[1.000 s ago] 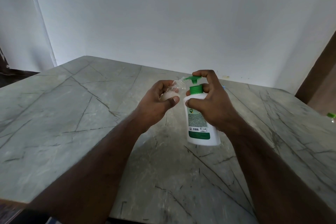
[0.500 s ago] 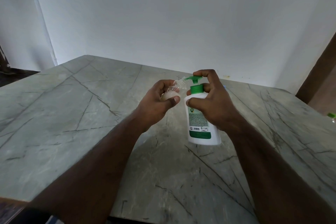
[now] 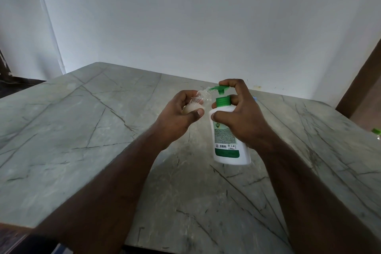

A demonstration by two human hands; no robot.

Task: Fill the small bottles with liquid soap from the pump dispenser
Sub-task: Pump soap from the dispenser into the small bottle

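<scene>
My right hand (image 3: 240, 117) grips a white pump dispenser (image 3: 226, 144) with a green collar and green pump head, held above the table; the index finger lies on top of the pump head. My left hand (image 3: 177, 118) holds a small clear bottle (image 3: 201, 99), tilted, with its mouth at the green spout. Pale liquid soap fills the lower part of the small bottle. Fingers hide most of that bottle's body.
Both hands hover over a grey marble table (image 3: 82, 130) with dark veins, backed by a white wall. A green-capped object (image 3: 376, 131) peeks in at the right edge. A small blue thing (image 3: 254, 98) lies on the table behind my right hand.
The green pump head stands higher above the collar than before, with my index finger still on it. Both hands and both bottles stay in nearly the same place.
</scene>
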